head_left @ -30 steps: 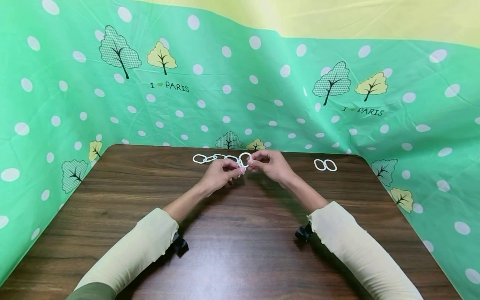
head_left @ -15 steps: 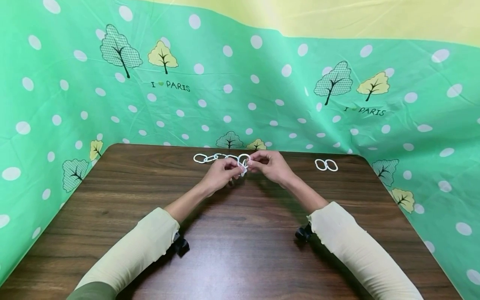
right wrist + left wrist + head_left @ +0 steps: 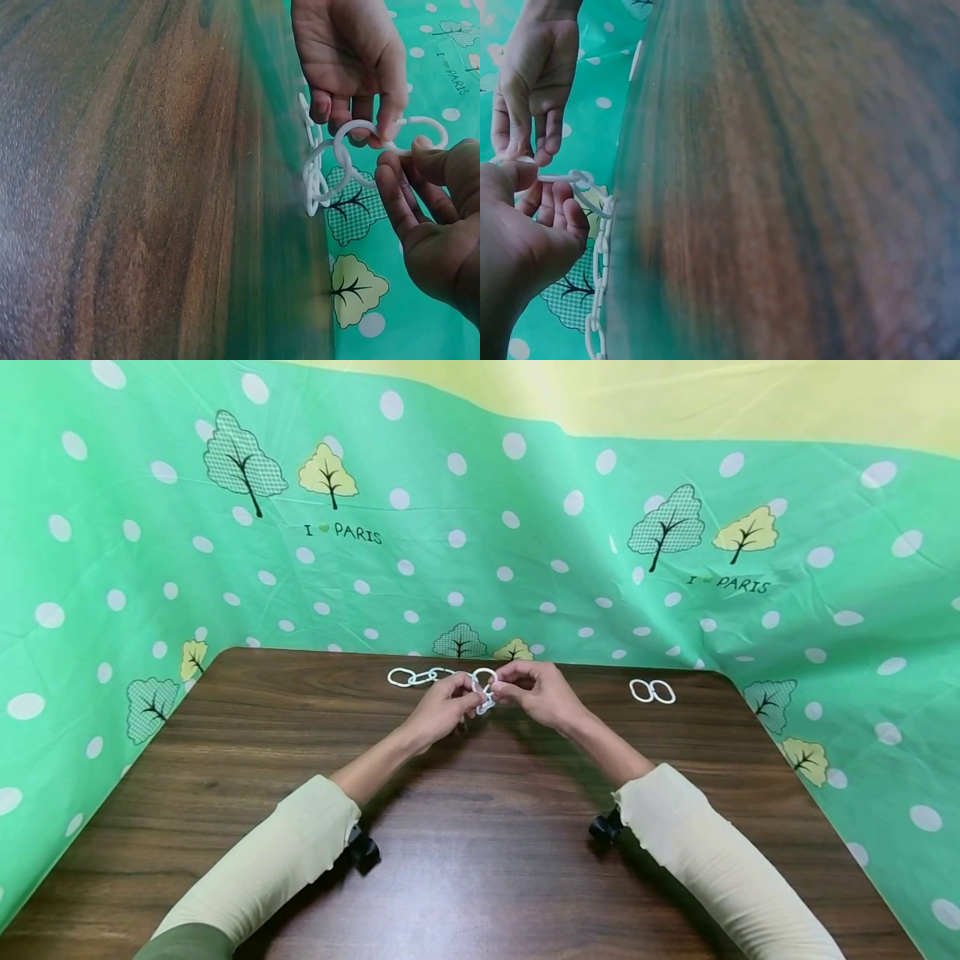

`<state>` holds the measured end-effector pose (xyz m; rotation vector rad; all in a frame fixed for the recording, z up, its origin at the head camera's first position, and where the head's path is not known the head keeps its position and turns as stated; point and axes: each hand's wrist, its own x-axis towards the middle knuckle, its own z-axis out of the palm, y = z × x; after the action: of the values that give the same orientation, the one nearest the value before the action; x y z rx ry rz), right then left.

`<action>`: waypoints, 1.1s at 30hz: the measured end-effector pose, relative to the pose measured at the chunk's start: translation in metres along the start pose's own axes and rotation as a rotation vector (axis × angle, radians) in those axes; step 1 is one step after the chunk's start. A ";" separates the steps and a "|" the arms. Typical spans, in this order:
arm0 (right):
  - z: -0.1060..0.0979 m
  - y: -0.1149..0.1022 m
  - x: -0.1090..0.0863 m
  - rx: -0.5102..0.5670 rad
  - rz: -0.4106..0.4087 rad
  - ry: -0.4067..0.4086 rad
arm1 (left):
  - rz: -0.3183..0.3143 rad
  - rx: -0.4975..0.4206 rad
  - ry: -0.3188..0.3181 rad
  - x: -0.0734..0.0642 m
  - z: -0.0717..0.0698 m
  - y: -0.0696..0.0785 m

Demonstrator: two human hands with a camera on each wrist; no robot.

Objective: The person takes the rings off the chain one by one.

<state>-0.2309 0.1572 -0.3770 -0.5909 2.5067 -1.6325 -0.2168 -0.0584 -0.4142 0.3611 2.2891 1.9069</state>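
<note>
Near the far edge of the table, my left hand point(image 3: 442, 708) and right hand point(image 3: 542, 695) meet fingertip to fingertip. The left thumb and fingers pinch a white plastic chain link point(image 3: 341, 142), which is hooked to the rest of the chain point(image 3: 411, 677) trailing left along the table. Between my right thumb and fingers is another white chain link point(image 3: 431, 120), its upper curve standing above the fingertips. In the right wrist view an opening shows in this link's side. The two links cross right at the fingertips, which partly hide the crossing.
Two loose white links point(image 3: 663, 692) lie side by side at the back right of the dark wooden table point(image 3: 480, 860). A green dotted curtain point(image 3: 525, 552) hangs close behind the far edge. A black wrist camera point(image 3: 363, 850) sits under the left sleeve.
The upright link between the hands has shifted slightly left and tilted. The links below the fingertips have turned a little, while both arms stay nearly in place.
</note>
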 end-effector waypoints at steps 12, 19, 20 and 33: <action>-0.002 0.005 0.001 0.048 -0.020 -0.020 | -0.024 -0.023 -0.071 0.001 -0.001 0.002; -0.001 0.005 0.001 0.062 -0.039 -0.027 | -0.013 -0.024 -0.064 0.001 0.000 0.002; -0.001 0.005 0.001 0.062 -0.038 -0.027 | -0.013 -0.023 -0.062 0.001 0.000 0.002; -0.002 0.010 0.004 0.153 0.046 -0.011 | 0.042 0.001 -0.055 0.004 0.000 0.002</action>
<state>-0.2377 0.1607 -0.3849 -0.5194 2.3416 -1.7785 -0.2206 -0.0573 -0.4124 0.4599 2.2650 1.8903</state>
